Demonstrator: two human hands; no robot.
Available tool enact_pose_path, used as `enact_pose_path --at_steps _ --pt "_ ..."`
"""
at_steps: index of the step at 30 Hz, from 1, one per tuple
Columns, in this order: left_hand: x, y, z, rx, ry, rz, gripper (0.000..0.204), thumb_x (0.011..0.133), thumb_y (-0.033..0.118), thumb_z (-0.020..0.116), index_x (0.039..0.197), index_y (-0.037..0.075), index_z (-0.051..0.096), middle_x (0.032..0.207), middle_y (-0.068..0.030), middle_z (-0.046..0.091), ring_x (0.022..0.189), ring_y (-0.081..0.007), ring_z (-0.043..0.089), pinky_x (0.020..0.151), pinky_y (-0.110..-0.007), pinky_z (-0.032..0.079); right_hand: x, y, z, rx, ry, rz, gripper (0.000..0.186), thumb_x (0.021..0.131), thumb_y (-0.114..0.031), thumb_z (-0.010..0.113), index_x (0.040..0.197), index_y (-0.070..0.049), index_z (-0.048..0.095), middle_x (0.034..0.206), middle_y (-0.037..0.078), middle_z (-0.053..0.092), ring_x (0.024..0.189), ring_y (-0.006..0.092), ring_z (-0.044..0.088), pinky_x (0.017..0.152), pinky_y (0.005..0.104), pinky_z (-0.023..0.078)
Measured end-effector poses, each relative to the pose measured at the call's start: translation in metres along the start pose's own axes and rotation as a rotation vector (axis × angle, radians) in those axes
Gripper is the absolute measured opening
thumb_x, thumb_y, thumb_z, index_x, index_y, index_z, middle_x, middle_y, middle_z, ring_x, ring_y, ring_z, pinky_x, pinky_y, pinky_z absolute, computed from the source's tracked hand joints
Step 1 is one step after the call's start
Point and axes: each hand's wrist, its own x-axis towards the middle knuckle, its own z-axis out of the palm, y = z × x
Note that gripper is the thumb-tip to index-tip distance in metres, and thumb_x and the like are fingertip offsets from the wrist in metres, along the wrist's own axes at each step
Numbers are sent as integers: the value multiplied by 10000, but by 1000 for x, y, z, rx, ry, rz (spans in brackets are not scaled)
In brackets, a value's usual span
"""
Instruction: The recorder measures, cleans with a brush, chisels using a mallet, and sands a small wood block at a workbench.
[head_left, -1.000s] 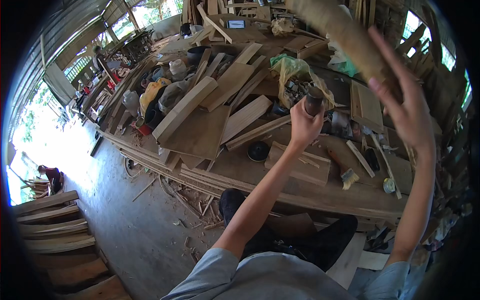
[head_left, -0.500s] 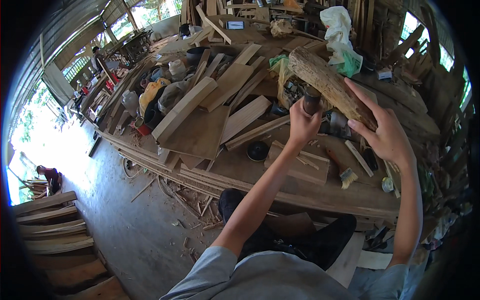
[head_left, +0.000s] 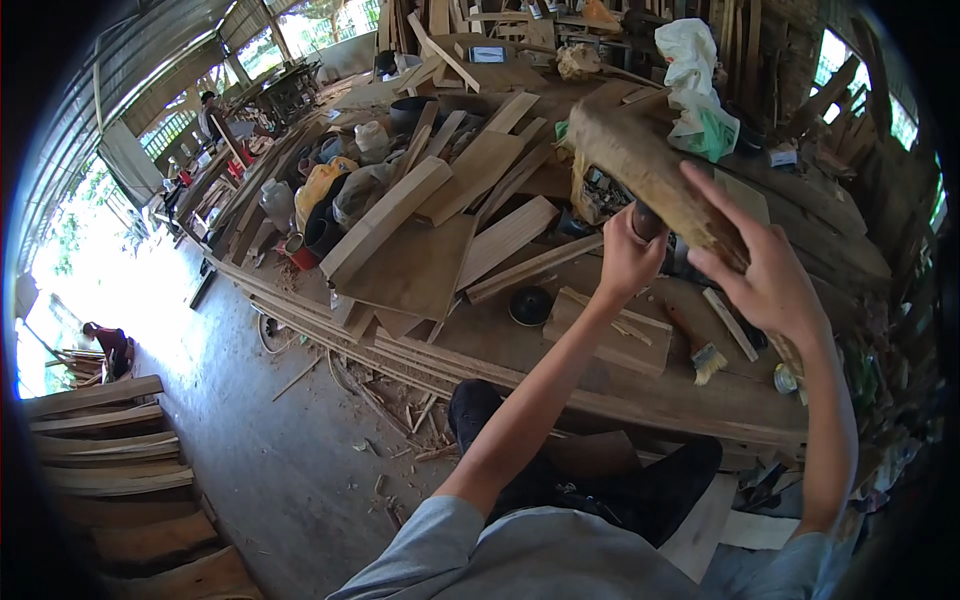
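My left hand [head_left: 630, 262] is closed in a fist around a dark, round-ended handle [head_left: 649, 219]; the rest of that tool is hidden. Above and beyond the fist, a rough, bark-textured piece of wood [head_left: 655, 175] slants up to the left, blurred by motion. My right hand [head_left: 775, 275] grips its near end, thumb on one side and outstretched fingers along the other. Below the hands, a flat paintbrush [head_left: 700, 348] with pale bristles lies on the wooden workbench [head_left: 640, 400], beside a wood block [head_left: 610, 340] and a black round disc [head_left: 529, 306].
Loose boards [head_left: 390, 220] cover the bench's middle. Left of them sit a plastic jug [head_left: 277, 203], a red can [head_left: 299, 252] and a dark pot [head_left: 408, 113]. White plastic bags [head_left: 690, 80] stand far right. Planks [head_left: 110, 445] are stacked lower left, near a person [head_left: 110, 350].
The view has shifted slightly, so the scene sits farther right. The rough wood has swung, its far end leftward relative to the bench. Both hands keep their holds; the left has come closer under the wood.
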Motion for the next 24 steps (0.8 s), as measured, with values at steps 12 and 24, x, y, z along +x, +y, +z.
enact_pose_path --at_steps 12,24 --pt "-4 9 -2 68 10 -28 283 965 138 725 793 -12 558 663 -59 532 662 -102 441 612 -338 448 -6 8 -40 216 279 329 724 1029 -436 682 1669 -256 395 1584 179 551 1162 318 737 998 469 612" --pt "-3 5 5 107 -54 -25 279 971 134 735 792 1 567 654 -42 543 648 -102 437 599 -338 438 -11 20 -46 -95 415 -163 739 1048 -361 655 1693 -199 334 1445 201 629 757 216 733 665 350 639"
